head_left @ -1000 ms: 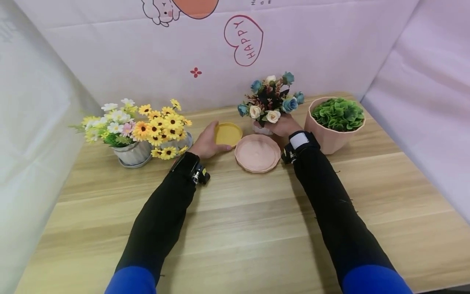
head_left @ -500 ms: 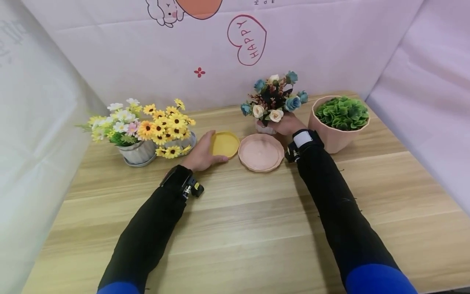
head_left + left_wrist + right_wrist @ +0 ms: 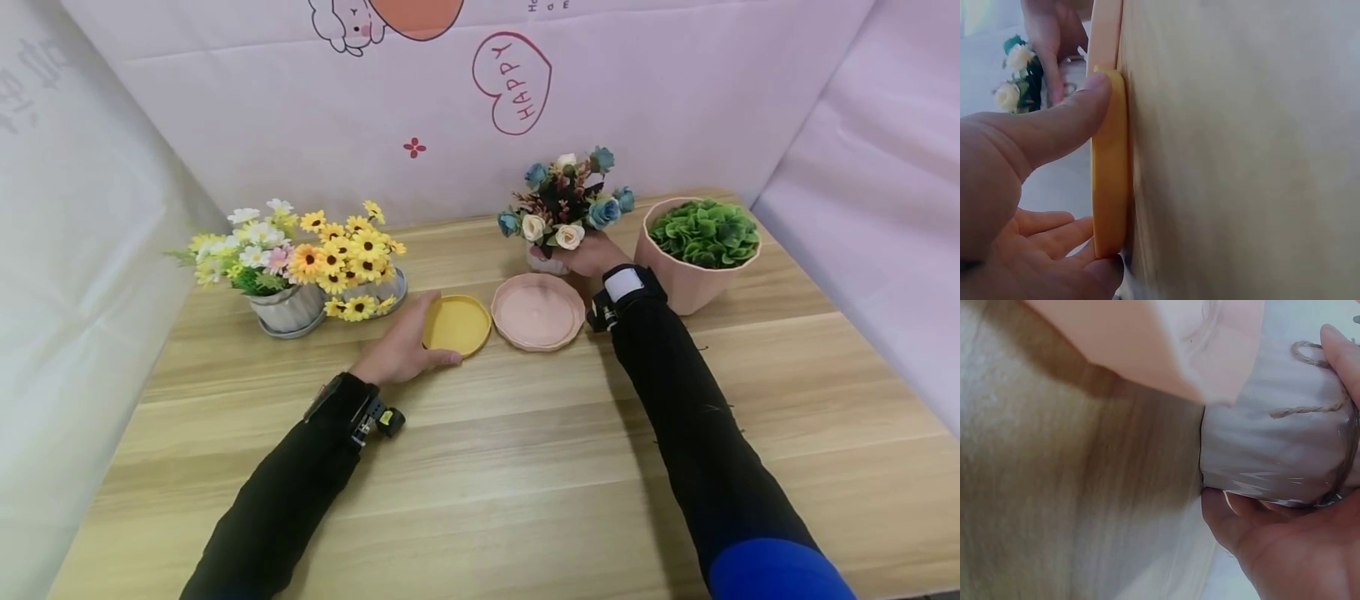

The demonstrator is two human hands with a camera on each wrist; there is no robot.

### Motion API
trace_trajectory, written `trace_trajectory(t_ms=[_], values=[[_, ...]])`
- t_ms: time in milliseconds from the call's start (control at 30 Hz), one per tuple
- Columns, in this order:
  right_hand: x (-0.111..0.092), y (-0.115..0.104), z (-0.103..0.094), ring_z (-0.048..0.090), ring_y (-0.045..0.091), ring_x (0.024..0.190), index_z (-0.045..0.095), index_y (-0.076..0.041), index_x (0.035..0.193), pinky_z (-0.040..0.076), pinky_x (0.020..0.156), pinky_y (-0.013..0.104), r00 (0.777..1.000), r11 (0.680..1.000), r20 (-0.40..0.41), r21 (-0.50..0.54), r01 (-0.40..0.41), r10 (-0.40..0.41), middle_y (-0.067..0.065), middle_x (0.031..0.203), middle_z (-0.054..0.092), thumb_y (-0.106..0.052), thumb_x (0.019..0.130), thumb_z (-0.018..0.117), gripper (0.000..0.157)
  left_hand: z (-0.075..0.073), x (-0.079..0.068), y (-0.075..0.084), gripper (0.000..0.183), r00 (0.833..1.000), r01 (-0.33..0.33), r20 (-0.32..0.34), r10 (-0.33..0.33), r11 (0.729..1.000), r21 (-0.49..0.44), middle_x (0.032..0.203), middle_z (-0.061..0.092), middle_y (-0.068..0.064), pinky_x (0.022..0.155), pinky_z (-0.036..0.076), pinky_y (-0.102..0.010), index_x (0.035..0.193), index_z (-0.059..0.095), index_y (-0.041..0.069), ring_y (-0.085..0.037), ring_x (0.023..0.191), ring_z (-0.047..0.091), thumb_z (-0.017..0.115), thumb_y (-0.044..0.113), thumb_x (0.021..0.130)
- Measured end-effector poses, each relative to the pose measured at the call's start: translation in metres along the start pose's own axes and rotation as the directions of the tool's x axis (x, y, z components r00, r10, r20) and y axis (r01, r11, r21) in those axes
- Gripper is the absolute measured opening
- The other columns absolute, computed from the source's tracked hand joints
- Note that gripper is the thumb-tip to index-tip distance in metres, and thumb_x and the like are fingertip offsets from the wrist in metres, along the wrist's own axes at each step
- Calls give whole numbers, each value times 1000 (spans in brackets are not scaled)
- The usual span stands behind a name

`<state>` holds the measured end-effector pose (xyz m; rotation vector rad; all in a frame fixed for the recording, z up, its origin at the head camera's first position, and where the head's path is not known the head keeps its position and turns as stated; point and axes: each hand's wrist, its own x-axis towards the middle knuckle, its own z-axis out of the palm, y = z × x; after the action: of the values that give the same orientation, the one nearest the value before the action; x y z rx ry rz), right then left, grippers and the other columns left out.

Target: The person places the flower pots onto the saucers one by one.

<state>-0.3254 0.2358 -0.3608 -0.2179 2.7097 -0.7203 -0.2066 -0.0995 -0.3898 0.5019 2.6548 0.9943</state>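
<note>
Left hand pinches shallow round yellow plastic-looking dish, likely light, stiff, best held by its rim, beside scalloped pink plastic-looking dish; right hand grips rounded white ceramic-looking flowerpot behind, probably slick, best cupped low.

Yellow dish, pink saucer, whitish pot, blue and cream roses, wood-grained table.

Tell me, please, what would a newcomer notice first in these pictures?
The bright yellow flowers would probably draw the eye first, at the left of the table beside white and pink flowers. Next come the yellow dish in the left hand and the pink dish to its right. Behind that, the right hand grips the pale pot of blue and cream roses.
</note>
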Motion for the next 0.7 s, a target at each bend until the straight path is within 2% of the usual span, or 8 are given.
trace_trajectory(t_ms=[167,300,433,533,667,700], values=[[-2,-1,0,54,38,127,47,-4,154,43,106,53,1000,1000,-2,-6,-2,2,23,140,56,-45,109,43,61,4,-15,2,110,1000,-23,8,23,999,-48,173,26,-23,132,25,-55,168,17,4,-39,160,27,88,28,88],[-3,-2,0,52,38,131,40,-4,160,41,111,54,1000,1000,-4,8,11,-11,23,145,53,-46,108,45,67,7,-25,4,110,999,-37,18,39,998,-58,172,26,-23,132,24,-56,167,18,3,-40,160,27,89,26,87],[-2,-1,-1,51,39,131,42,-3,157,41,110,55,1000,1000,9,-14,11,-11,23,146,52,-45,109,43,64,10,-32,6,111,998,-56,34,58,997,-58,173,25,-23,133,23,-55,167,17,1,-40,161,25,90,26,86],[-2,-2,-2,50,40,136,42,-3,158,41,113,55,1000,1000,16,-26,4,-3,24,152,49,-47,109,42,66,11,-36,8,112,996,-68,50,72,996,-63,173,24,-23,133,22,-55,167,17,1,-40,161,24,90,26,86],[-4,-4,-2,42,41,150,33,-4,164,36,125,57,1000,1000,4,-6,13,-13,23,166,38,-52,107,46,76,14,-42,11,112,994,-76,77,81,995,-71,174,24,-21,133,23,-55,167,18,4,-39,161,24,91,28,85],[-4,-4,-3,43,41,148,34,-4,164,37,123,56,1000,1000,9,-10,12,-12,23,165,39,-52,107,45,75,15,-43,11,112,993,-80,82,86,994,-72,174,24,-21,133,23,-56,167,19,4,-39,161,25,91,28,85]])
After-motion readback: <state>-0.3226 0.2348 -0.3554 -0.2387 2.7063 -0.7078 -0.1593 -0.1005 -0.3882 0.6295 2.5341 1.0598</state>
